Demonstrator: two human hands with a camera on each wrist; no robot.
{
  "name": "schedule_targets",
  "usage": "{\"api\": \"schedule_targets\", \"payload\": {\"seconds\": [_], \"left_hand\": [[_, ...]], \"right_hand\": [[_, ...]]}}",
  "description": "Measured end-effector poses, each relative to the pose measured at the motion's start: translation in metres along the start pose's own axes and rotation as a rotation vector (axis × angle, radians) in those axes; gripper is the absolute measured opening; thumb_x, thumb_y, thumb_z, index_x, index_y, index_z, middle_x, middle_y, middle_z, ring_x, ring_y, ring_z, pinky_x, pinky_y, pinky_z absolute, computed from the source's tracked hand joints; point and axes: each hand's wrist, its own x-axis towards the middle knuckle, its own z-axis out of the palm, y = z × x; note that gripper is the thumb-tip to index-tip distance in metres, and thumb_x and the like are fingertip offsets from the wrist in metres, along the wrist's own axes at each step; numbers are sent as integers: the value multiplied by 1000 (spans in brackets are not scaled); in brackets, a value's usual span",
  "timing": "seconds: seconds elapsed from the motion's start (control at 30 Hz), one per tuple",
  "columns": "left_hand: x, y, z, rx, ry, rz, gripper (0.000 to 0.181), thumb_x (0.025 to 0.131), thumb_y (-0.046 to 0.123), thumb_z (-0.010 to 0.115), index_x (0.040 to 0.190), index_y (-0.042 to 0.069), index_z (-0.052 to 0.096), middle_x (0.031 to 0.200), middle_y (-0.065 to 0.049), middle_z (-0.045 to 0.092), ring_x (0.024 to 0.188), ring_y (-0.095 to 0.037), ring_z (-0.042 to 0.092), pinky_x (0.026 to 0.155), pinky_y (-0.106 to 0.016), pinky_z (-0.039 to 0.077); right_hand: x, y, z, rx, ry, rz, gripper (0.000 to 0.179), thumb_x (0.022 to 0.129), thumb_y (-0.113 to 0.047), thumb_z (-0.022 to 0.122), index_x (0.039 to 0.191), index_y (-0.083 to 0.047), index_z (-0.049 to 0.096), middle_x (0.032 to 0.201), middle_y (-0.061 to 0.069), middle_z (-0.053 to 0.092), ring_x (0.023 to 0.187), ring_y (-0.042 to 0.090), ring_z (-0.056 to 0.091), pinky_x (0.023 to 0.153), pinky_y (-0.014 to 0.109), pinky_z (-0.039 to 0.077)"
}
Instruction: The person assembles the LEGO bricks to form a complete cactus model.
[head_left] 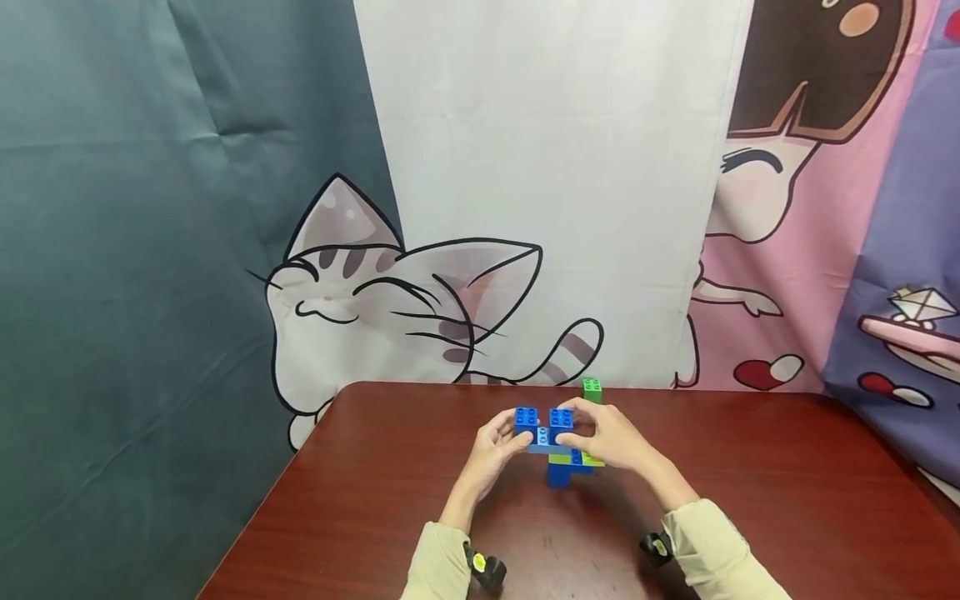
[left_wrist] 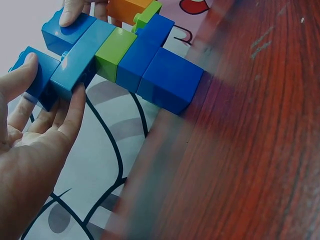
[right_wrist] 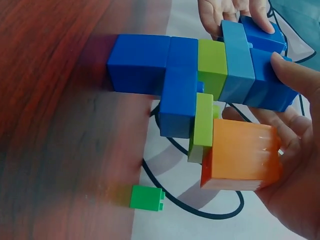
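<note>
A stack of toy building bricks stands on the table, with a dark blue brick point(right_wrist: 138, 62) at its base. Above come another dark blue brick, a lime green brick point(left_wrist: 114, 52) and a light blue brick point(head_left: 543, 438). Two dark blue bricks sit apart on the light blue one. My left hand point(head_left: 491, 454) grips the left dark blue brick point(left_wrist: 41, 75), thumb on its near face. On the right dark blue brick point(head_left: 561, 421) my right hand point(head_left: 611, 437) has its thumb in front and fingers behind. An orange brick point(right_wrist: 242, 155), hidden in the head view, sits on a lime side brick.
A single green brick point(head_left: 592, 389) stands near the far edge of the brown table point(head_left: 375, 500). Behind the table hangs a curtain point(head_left: 562, 167) printed with a cartoon cat. Each wrist wears a small black camera point(head_left: 487, 571).
</note>
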Motion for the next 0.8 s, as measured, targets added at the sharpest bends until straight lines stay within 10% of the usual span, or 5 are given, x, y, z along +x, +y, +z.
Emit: {"api": "schedule_targets", "payload": {"seconds": [0.8], "left_hand": [[0, 3, 1, -3, 23, -28, 48, 94, 9, 63, 137, -5, 46, 135, -28, 55, 101, -3, 63, 85, -17, 52]], "right_hand": [[17, 44, -33, 40, 138, 107, 28, 97, -27, 61, 115, -6, 68, 92, 8, 74, 82, 9, 66, 73, 22, 52]]}}
